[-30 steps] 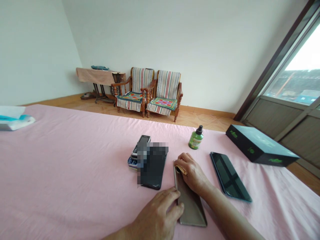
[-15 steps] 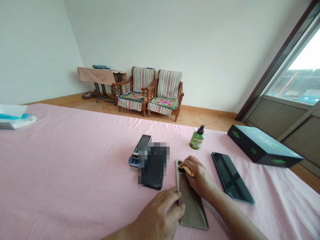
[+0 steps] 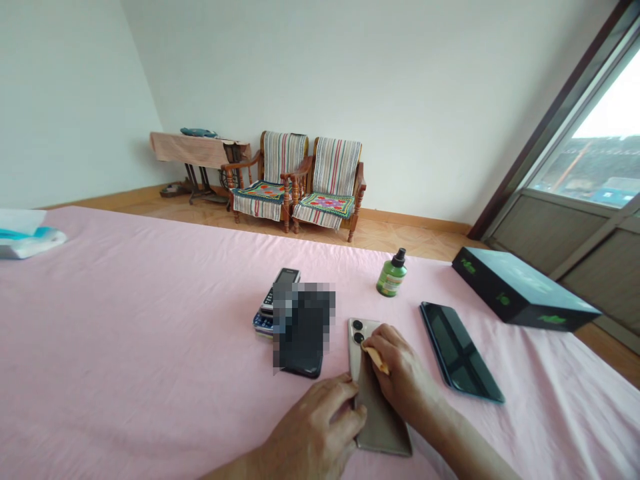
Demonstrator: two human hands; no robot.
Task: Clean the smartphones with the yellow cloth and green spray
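A gold-brown smartphone (image 3: 383, 427) lies back side up on the pink cloth, its round black camera lenses showing at the far end. My left hand (image 3: 317, 423) holds the phone's left edge with thumb and fingers. Pinched in my right hand (image 3: 400, 363) is a small folded yellow cloth (image 3: 377, 361), pressed on the phone's back just below the lenses. Left of them, a black phone (image 3: 303, 340), partly blurred out, leans against a silver keypad phone (image 3: 283, 290) that rests on a blue one (image 3: 263, 323). To the right lies a dark tablet-like phone (image 3: 460, 350), screen up.
Beyond my right hand stands a green spray bottle (image 3: 391, 275). A black box (image 3: 523, 287) sits at the right edge of the pink bedspread (image 3: 150, 333). A tissue pack (image 3: 30, 241) lies far left. Two wooden armchairs (image 3: 327, 180) stand against the wall.
My right hand has slid the yellow cloth from the camera lenses down toward me along the phone's back, uncovering the lenses. My left hand stays at the phone's edge.
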